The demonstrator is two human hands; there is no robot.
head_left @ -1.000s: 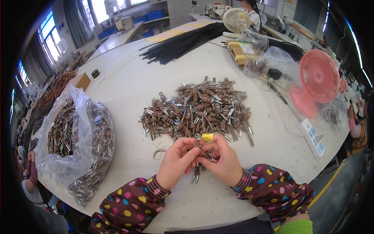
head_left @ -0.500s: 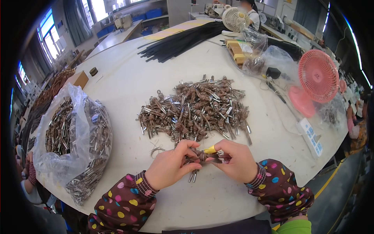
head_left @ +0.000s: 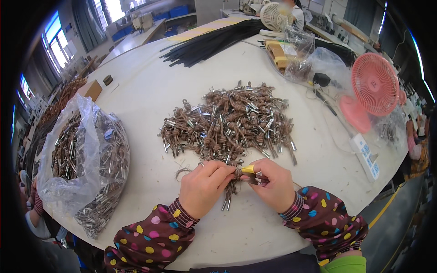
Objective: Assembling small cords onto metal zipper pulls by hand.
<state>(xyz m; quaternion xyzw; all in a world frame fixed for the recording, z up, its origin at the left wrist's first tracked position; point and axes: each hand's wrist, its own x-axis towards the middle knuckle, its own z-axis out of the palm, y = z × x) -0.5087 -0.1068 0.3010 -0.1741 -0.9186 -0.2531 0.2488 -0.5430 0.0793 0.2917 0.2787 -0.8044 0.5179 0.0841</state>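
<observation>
1. Left hand, changed from the earlier frame: its fingers have rolled over and come together at the knotted brown cord, whereas half a second before, thumb and forefinger stood visibly apart.
2. Knotted brown cord: lies between the fingertips of both hands, just in front of the near edge of the pile, largely hidden by the fingers. Silver-tipped ends show below; whether they belong to it cannot be told.
3. Left hand, pose: back upward, fingers bent and pinching the cord, thumb mostly concealed beneath; forearm slants in from the lower left.
4. Right hand, pose: fingers curled around a dark metal piece, its kind unclear, with the end meeting the cord. A yellow wrap covers one fingertip; forearm enters from the lower right. Its grip is much as before.
5. Pile of knotted cords: beyond the hands on the pale counter, unchanged in outline.
6. Clear plastic bag: left of the pile, filled with similar pieces, in the same place as earlier.
</observation>
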